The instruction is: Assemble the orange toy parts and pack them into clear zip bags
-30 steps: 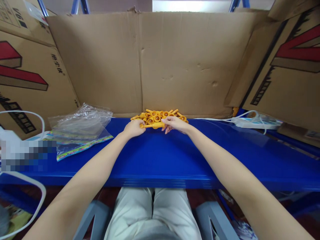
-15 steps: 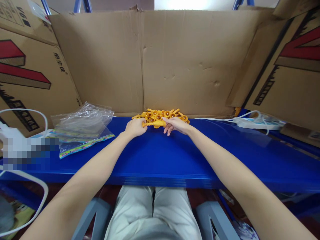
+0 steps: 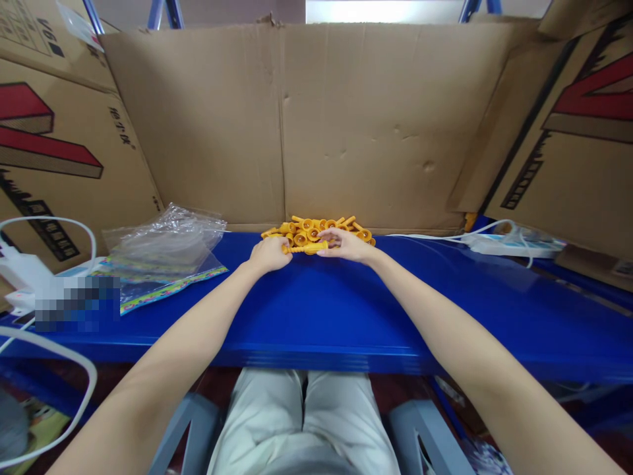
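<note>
Head view: the left hand (image 3: 271, 254) is closed on the thin, ridged end of a yellow stick (image 3: 307, 249), and the right hand (image 3: 350, 245) pinches its wider end. The stick lies level between them, just in front of a pile (image 3: 299, 232) of similar yellow pieces on the blue table (image 3: 321, 303). Behind stands plain cardboard (image 3: 366, 99). The upper left box (image 3: 24, 36) reads "V6"; the lower left box (image 3: 74, 125) has red block shapes, small dark Chinese characters and a dark label too blurred to read. Red and black printing also marks the right box (image 3: 573, 178), its small characters illegible. Clear bags (image 3: 163, 247) with colourful edges lie left of the pile.
</note>
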Available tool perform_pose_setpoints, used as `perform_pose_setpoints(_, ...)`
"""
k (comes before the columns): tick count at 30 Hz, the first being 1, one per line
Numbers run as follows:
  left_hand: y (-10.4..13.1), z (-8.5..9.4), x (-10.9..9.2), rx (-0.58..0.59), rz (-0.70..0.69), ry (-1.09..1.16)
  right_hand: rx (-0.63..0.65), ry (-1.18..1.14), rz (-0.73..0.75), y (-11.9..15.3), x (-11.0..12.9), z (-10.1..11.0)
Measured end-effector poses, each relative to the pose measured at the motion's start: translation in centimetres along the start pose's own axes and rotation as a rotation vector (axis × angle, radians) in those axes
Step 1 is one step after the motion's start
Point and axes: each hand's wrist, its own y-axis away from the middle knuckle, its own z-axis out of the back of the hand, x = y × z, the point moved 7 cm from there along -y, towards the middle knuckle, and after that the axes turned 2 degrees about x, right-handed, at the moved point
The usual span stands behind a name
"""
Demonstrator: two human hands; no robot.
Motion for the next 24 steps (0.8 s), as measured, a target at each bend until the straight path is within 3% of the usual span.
perform_pose_setpoints(4,0.1,0.1,-0.2,-0.005,-0.006,0.050,-0.076,0.533,0.259,0.0,2.6,-1.2)
perform_pose_setpoints(7,0.1,0.1,-0.6,0.007,-0.033,0.053,-0.057,0.721,0.350,0.4,3.6,-2.2)
perform_pose_setpoints(10,0.5,0.5,-1.0,-0.025,-0.030,0.005,-0.032,0.686,0.374,0.8,4.0,-2.2)
perform_pose_setpoints(15,1.4,1.6,-2.1,-0.115,-0.034,-0.072,0.045,0.460,0.179,0.8,3.5,-1.0)
perform_pose_setpoints(20,1.5,1.8,-2.6,-0.114,-0.028,-0.064,0.164,0.293,0.086,0.6,2.8,-1.0)
perform_pose_setpoints(24,0.9,1.6,-1.7,-0.099,0.034,0.004,-0.006,0.469,0.235,0.3,3.3,-0.6)
